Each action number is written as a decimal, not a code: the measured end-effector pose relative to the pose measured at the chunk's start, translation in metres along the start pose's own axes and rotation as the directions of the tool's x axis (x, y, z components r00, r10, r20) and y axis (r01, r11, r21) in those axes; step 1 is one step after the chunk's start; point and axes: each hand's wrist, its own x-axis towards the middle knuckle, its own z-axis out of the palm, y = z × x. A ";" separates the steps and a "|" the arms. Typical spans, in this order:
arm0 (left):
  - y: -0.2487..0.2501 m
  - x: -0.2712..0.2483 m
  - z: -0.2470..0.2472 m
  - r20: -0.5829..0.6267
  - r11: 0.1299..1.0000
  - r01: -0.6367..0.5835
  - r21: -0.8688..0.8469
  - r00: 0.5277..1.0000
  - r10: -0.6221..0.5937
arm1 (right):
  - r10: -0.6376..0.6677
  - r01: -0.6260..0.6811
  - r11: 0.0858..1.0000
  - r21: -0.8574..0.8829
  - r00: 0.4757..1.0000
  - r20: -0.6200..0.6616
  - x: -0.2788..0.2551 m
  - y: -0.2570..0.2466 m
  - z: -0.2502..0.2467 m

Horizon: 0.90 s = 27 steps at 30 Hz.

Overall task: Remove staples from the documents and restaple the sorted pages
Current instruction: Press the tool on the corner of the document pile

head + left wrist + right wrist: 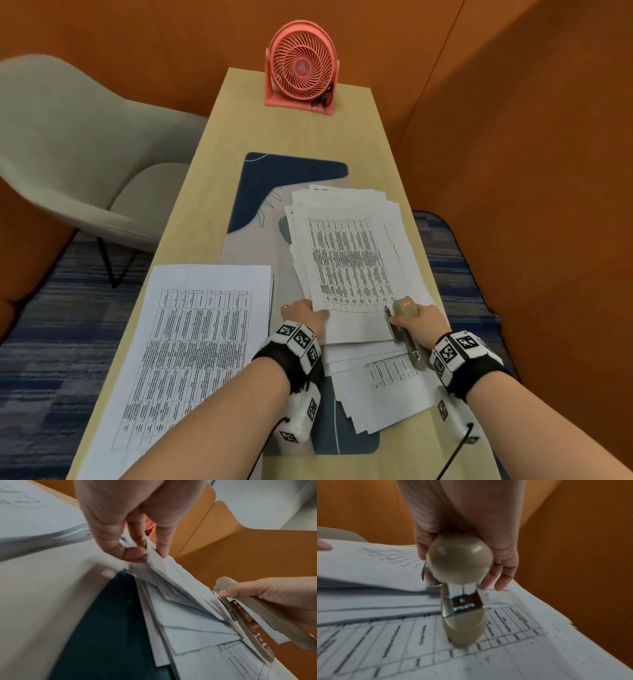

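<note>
My right hand (419, 323) grips the beige plastic stapler (404, 320); my left hand (301, 313) pinches the white printed sheets (346, 274), which may skew if they slip.

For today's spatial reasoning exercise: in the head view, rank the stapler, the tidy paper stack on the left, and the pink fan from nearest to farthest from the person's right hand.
1. Stapler: gripped in the right hand, at the loose papers' right edge.
2. Tidy paper stack: across the table, on the left side.
3. Pink fan: at the table's far end.
</note>
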 end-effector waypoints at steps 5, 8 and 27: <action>-0.010 -0.012 -0.015 -0.015 0.986 -0.099 -0.133 0.995 0.098 | 0.069 -0.076 0.990 0.121 0.996 0.062 -0.009 -0.008 0.004; -0.022 -0.023 -0.029 -0.033 0.972 -0.127 -0.196 0.992 0.123 | 0.084 -0.110 0.962 0.251 0.990 0.110 -0.014 -0.008 0.006; -0.110 -0.077 -0.096 0.222 0.998 -0.016 0.053 0.975 0.003 | -0.056 0.003 0.901 0.434 0.992 0.110 -0.079 -0.035 0.063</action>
